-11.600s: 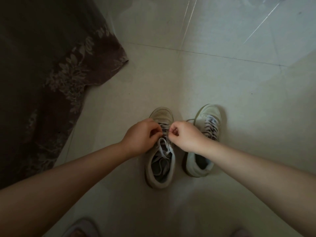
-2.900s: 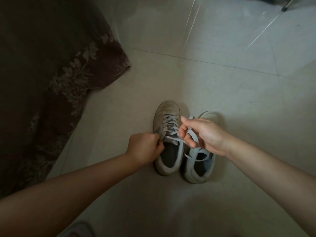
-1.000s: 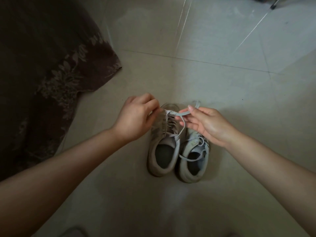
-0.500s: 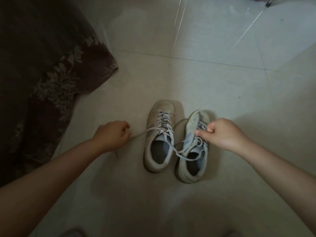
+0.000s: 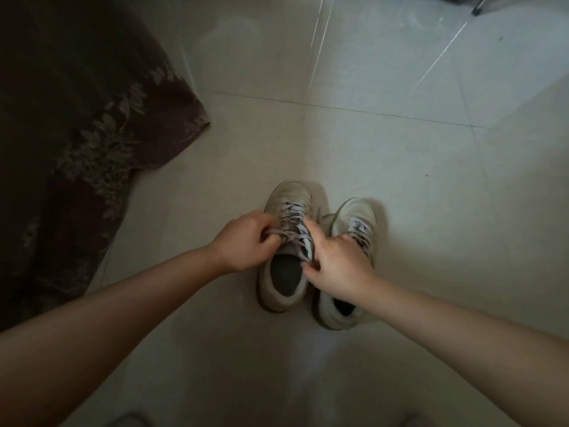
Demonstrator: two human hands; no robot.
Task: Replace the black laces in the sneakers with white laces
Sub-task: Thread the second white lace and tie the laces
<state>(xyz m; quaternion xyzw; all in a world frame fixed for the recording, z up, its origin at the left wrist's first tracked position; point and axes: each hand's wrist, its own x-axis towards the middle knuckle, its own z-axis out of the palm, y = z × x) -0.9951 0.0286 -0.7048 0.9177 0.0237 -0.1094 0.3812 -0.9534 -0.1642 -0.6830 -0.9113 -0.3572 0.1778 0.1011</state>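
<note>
Two pale sneakers stand side by side on the tiled floor, toes pointing away from me. The left sneaker [image 5: 284, 282] carries a white lace [image 5: 294, 224] crossed up its front. My left hand [image 5: 244, 245] grips one end of that lace at the shoe's left side. My right hand [image 5: 337, 266] rests over the gap between the shoes, thumb and fingers pinching the lace at the left sneaker's right top eyelets. The right sneaker [image 5: 354, 217] also shows white lacing, and my right hand covers its middle.
A dark brown cloth with a leaf pattern [image 5: 77, 143] hangs down to the floor at the left. Pale floor tiles [image 5: 400, 149] stretch ahead and to the right. A dark object's tip [image 5: 477, 9] shows at the top right corner.
Half a second ago my hands were spread apart, pulling the lace ends taut to both sides. Both hands have now come back in to the left sneaker's top eyelets.
</note>
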